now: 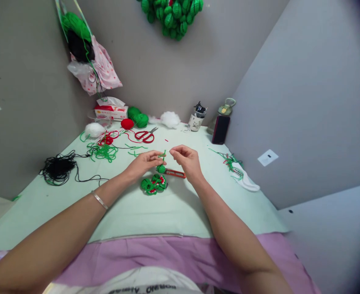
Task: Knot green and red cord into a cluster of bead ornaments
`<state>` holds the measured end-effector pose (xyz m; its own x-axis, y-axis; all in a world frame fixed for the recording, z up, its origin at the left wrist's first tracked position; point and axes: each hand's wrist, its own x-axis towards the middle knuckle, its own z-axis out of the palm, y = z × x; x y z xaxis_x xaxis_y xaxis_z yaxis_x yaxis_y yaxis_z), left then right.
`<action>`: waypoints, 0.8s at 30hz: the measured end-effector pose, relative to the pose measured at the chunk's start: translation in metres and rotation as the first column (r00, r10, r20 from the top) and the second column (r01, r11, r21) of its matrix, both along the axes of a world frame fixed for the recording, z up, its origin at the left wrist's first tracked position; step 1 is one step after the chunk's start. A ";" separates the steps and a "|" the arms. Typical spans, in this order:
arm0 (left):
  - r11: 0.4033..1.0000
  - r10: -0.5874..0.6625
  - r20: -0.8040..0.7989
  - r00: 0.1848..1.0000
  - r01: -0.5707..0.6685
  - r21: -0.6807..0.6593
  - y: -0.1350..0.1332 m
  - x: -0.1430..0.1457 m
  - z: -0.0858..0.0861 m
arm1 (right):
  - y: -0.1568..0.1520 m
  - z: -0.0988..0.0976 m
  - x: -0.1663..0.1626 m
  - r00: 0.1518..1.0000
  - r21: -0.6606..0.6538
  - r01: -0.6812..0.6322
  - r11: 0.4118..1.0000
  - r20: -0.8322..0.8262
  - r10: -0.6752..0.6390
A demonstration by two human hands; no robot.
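Above the middle of the table, my left hand pinches a strand of green yarn. A small green crocheted ball hangs just under those fingers. My right hand faces it a short way off, thumb and forefinger pressed together; whatever they hold is too small to make out. Below the hands lie green crocheted pieces with red and white trim. An orange-red tool, perhaps thread snips, rests on the table between the hands, partly hidden by the right one.
Red-handled scissors lie beyond the left hand, near green yarn scraps and a red yarn ball. A black yarn tangle sits at left. A phone leans at back right by a cup. White stuffing lies behind.
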<state>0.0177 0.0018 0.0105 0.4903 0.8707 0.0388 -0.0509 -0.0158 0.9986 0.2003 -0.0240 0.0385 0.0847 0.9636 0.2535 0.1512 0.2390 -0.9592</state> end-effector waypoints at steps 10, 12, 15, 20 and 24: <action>0.983 0.116 -0.091 0.989 -0.102 0.150 0.005 0.001 -0.008 | 0.001 0.003 0.008 0.999 0.069 0.037 0.997 -0.002 -0.037; 0.981 0.130 -0.038 0.991 -0.123 0.150 0.002 0.001 -0.001 | -0.001 0.000 0.004 0.998 0.079 -0.013 0.997 0.063 0.008; 0.982 0.099 0.022 0.995 -0.102 0.158 -0.002 0.001 0.006 | -0.003 -0.005 -0.001 0.993 0.099 -0.088 0.991 0.092 0.079; 0.990 0.070 0.008 0.997 -0.071 0.119 -0.007 0.005 0.009 | -0.003 -0.003 -0.003 0.990 0.064 -0.139 0.988 -0.030 0.141; 0.986 -0.019 -0.122 0.992 0.039 0.162 -0.008 0.000 0.015 | -0.001 0.002 0.003 0.938 -0.013 -0.235 0.972 -0.266 0.224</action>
